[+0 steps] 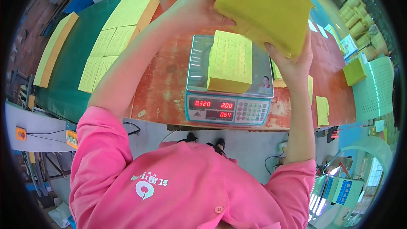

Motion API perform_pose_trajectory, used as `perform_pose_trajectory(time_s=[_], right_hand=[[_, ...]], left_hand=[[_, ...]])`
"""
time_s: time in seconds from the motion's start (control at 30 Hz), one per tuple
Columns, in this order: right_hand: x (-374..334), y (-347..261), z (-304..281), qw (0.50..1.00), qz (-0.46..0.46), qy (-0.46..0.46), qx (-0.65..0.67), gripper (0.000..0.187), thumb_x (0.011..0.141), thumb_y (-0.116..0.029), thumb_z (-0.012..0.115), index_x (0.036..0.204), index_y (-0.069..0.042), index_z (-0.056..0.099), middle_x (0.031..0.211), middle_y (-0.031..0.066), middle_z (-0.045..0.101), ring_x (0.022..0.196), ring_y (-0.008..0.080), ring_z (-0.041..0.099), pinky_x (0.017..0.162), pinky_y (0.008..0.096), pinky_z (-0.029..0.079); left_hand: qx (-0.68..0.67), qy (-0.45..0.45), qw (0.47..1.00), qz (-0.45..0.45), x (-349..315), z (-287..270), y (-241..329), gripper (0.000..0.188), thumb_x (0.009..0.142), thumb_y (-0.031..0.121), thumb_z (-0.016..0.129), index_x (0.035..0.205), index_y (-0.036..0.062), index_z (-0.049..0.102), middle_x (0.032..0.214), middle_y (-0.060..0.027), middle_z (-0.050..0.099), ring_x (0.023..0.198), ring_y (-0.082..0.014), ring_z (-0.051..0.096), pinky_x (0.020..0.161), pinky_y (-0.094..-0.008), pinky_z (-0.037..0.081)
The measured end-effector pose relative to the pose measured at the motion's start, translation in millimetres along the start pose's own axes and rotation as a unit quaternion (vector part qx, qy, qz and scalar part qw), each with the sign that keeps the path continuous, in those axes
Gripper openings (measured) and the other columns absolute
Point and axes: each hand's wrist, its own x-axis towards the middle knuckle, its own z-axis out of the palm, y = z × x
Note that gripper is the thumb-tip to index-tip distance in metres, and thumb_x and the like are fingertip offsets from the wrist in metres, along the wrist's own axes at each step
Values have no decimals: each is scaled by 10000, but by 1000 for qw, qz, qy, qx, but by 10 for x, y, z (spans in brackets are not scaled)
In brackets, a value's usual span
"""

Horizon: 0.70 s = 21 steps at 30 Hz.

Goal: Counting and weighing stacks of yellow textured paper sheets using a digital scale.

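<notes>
Pink sleeves (182,186) hide nothing; both hands' fingers grip a yellow stack (265,10), mostly hidden behind it.

Bright, even lighting, colours saturated. Strong daylight at lower right, window area blown out. Mild sheen on scale (229,80) platform; red digits readable, no smear. Soft shadow under raised yellow stack (265,10) onto worktop (163,89). Heavy fisheye: worktop edges bow, black vignette rings frame, corners lost. Centre sharp; rim soft, stretched. No motion blur on hands.
</notes>
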Motion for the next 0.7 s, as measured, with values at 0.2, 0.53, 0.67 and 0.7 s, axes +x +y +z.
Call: perform_pose_trajectory(time_s=[0.2, 0.53, 0.67, 0.7], right_hand=[[121, 121, 118, 950, -260, 48, -168, 888, 647, 19, 825, 1434, -39, 417, 1304, 139, 579, 1113, 261, 623, 891, 318, 541], [205, 293, 79, 890, -404, -66, -201, 783, 616, 16, 789, 1342, -78, 509, 1344, 110, 569, 1223, 336, 550, 1026, 428, 473], [229, 435, 90, 865, -450, -87, -207, 586, 807, -61, 624, 1365, -190, 496, 1376, 35, 544, 1247, 264, 535, 1035, 419, 451], [243, 474, 61, 869, -443, -64, -212, 586, 807, -61, 624, 1365, -190, 496, 1376, 35, 544, 1247, 264, 535, 1035, 419, 451]], left_hand=[[78, 83, 992, 47, -133, 122, -194, 556, 891, 146, 697, 1387, 40, 469, 1210, -75, 636, 1082, -177, 624, 873, -323, 520], [-693, 52, 715, -73, -408, 333, -665, 516, 1019, 359, 464, 1373, -15, 489, 1239, -145, 640, 1119, -237, 635, 985, -381, 505], [-662, 39, 720, -203, -342, 293, -550, 597, 1021, 463, 411, 1385, -5, 483, 1304, -165, 609, 1165, -273, 615, 1035, -438, 464], [-641, 51, 729, -235, -339, 290, -510, 597, 1021, 463, 411, 1385, -5, 483, 1304, -165, 609, 1165, -273, 615, 1035, -438, 464]])
